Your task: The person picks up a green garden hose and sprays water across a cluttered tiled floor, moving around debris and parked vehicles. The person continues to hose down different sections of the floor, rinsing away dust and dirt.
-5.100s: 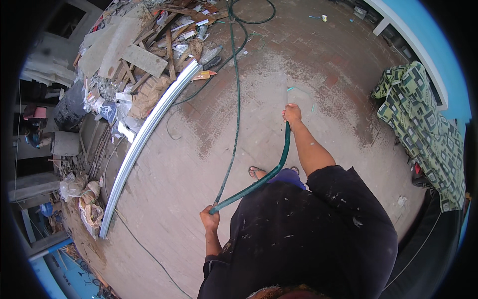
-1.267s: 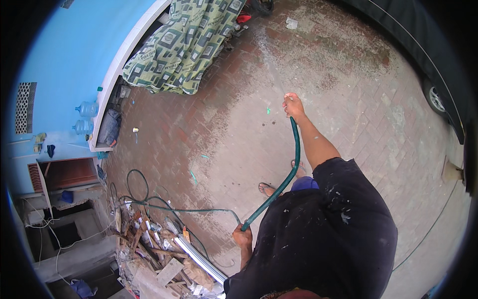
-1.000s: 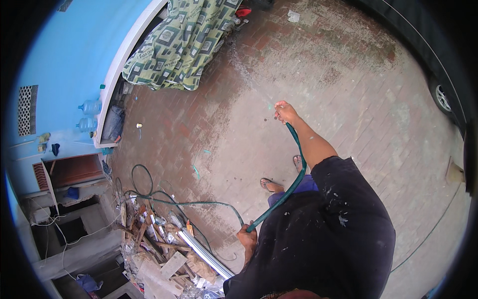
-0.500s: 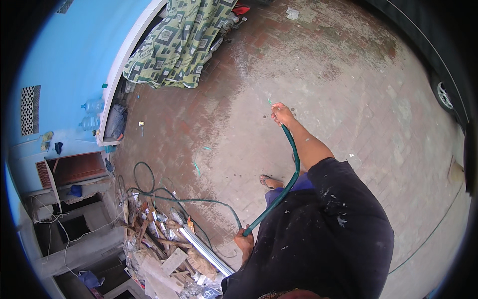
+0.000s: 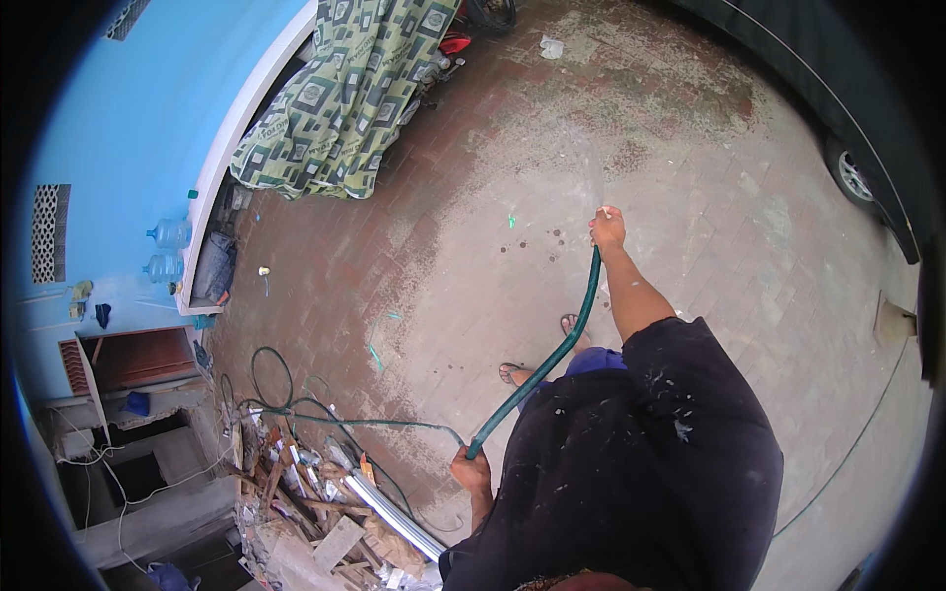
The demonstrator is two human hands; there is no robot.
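On a paved brick yard (image 5: 552, 158), damp and stained in broad patches, a person stands holding a green garden hose (image 5: 552, 355). The right hand (image 5: 608, 229) is stretched forward with its fingers wrapped tight around the hose's front end; the left hand (image 5: 473, 471) hangs lower by the hip, its fingers closed around the hose further back. Between the two hands the hose runs in a smooth, slightly bowed line across the front of the dark, paint-flecked shirt (image 5: 641, 463). Behind the left hand it trails away thin and limp over the bricks, into loose coils (image 5: 276, 379) near a doorway.

Two sandalled feet (image 5: 517, 372) show just beside the hose. At the lower left lies a heap of broken wood and rubble (image 5: 305, 512) with a long pale metal strip (image 5: 394, 517) lying across it. A bright blue wall (image 5: 148, 128) with a white rounded edge borders the yard on the left; two clear, round water jugs (image 5: 169, 234) stand against it. A green cloth with a square pattern (image 5: 345, 89) hangs draped over something near the top. A dark car (image 5: 818, 89) with one wheel showing stands at the upper right, well apart from the person.
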